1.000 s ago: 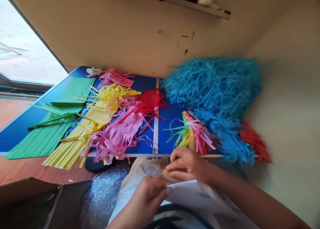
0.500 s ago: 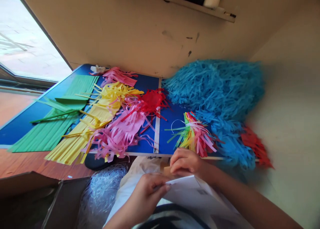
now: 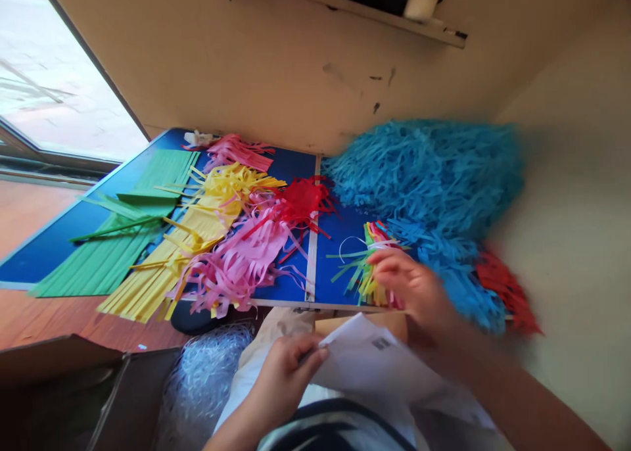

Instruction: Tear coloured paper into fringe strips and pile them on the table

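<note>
My left hand [image 3: 290, 369] pinches the edge of a thin white sheet [image 3: 367, 362] over my lap. It bears a small dark printed mark, and I cannot tell whether it is a bag or a single layer. My right hand [image 3: 411, 283] is off the sheet and slightly blurred, its fingers apart and bent over a bundle of multicoloured paper strips [image 3: 369, 286] at the table's near edge. A white tie [image 3: 350, 239] loops from the bundle. Whether my fingertips touch the strips is unclear. Under the sheet lies a tan flat piece [image 3: 340, 323].
On the blue table [image 3: 332, 267] lie green strips [image 3: 89, 260], yellow strips [image 3: 148, 283], pink fringe [image 3: 246, 247], red fringe [image 3: 305, 201] and a big blue fringed pile [image 3: 428, 175]. A cardboard box [image 3: 133, 398] and white shredded filler [image 3: 207, 365] stand low left.
My right hand has left the white sheet and moved up and right to the multicoloured bundle. My left hand stays on the sheet, which now lies more spread out, showing its printed mark.
</note>
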### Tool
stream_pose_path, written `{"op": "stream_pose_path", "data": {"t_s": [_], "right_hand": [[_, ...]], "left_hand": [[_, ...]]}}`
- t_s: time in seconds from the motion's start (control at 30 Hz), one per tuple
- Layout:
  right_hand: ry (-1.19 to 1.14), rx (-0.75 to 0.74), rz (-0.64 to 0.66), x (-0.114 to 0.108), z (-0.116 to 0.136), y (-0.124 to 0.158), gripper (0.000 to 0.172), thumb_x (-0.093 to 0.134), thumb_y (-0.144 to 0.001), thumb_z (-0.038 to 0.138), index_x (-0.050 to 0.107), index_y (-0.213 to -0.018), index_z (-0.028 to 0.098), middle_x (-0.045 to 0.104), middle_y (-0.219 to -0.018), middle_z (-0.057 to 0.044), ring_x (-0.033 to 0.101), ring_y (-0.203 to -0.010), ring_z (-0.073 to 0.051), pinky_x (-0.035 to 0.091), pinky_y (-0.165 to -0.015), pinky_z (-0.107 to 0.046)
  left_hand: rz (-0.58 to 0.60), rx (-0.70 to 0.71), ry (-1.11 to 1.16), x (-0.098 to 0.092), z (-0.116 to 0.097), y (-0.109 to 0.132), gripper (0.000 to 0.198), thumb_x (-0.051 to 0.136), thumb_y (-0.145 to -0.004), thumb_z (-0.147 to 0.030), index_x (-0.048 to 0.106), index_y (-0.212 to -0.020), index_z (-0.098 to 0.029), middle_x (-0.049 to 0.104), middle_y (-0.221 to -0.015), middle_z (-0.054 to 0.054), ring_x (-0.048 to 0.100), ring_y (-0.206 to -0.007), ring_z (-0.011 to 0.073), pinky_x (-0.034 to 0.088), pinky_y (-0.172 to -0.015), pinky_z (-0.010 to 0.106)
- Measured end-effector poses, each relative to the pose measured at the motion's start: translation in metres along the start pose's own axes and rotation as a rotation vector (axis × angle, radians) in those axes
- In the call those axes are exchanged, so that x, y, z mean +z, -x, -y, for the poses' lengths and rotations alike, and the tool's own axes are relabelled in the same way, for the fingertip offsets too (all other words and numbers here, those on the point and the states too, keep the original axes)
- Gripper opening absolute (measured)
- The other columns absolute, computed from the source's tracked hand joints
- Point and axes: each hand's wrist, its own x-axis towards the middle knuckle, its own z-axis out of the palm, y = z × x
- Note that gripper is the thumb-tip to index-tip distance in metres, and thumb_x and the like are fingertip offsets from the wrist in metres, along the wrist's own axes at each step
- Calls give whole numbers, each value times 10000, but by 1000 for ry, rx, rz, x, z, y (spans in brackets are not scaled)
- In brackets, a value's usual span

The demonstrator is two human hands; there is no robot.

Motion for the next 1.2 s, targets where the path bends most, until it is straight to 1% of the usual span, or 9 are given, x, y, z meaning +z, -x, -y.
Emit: {"op": "stream_pose_path", "data": {"t_s": [0.07,0.13,0.23,0.3,0.37,0.43,0.53,0.9,1.2], "right_hand": [[-15,-91,-129,-17,23,12,102,703,-865,323,687,-802,245,671,-993,-60,611,-1001,-222,483,-925,-379],[-97,-105,-135,-12,38,38,76,715,-852,304,681,-807,253,660,-872,-52,624,-913,-215,524,-839,-349],[-192,123,-105,34,33,83,179,727,-823,370,655,-756,221,632,-713,-27,593,-650,-159,510,-599,-260],[-234,316,-178,70,16,101,246,749,-773,413,638,-728,198,604,-644,-2,545,-563,-129,457,-509,-221],[-300,432,-253,95,-1,108,276,742,-750,439,627,-732,189,560,-580,28,476,-477,-101,394,-436,-198],[-333,462,-301,105,-10,107,271,724,-754,438,625,-738,186,522,-533,49,423,-428,-85,353,-402,-190],[-276,425,-336,102,-10,102,223,717,-756,392,645,-724,184,530,-527,47,426,-434,-88,357,-412,-194],[-84,343,-425,101,-13,100,169,689,-779,344,687,-716,188,660,-610,-1,557,-520,-130,469,-502,-219],[1,292,-439,101,-15,99,127,659,-802,288,680,-730,185,675,-637,1,588,-542,-130,473,-528,-216]], "left_hand": [[-98,-9,-19,0,1,0,366,519,-902,-443,699,-747,-165,698,-691,52,606,-638,169,431,-578,242],[-197,7,-35,1,2,1,370,520,-900,-455,695,-748,-167,701,-699,52,614,-642,172,437,-575,244],[-301,42,-82,6,4,5,361,535,-899,-452,696,-730,-175,695,-690,39,612,-642,167,440,-576,240],[-333,46,-86,11,5,9,338,554,-893,-445,709,-753,-180,704,-710,32,620,-651,164,454,-591,237],[-334,39,-78,17,7,12,312,580,-881,-445,730,-802,-183,724,-757,34,639,-677,168,478,-617,239],[-350,30,-69,21,9,13,304,604,-866,-456,744,-847,-187,741,-799,41,662,-722,185,504,-651,250],[-398,27,-81,25,12,14,304,621,-852,-468,751,-864,-192,752,-828,46,681,-766,203,523,-680,263],[-356,57,-153,28,11,13,293,611,-861,-453,749,-868,-194,761,-851,55,693,-769,207,545,-691,269],[-355,53,-114,32,21,13,318,602,-863,-486,732,-870,-195,750,-865,47,680,-781,200,528,-702,259]]}}
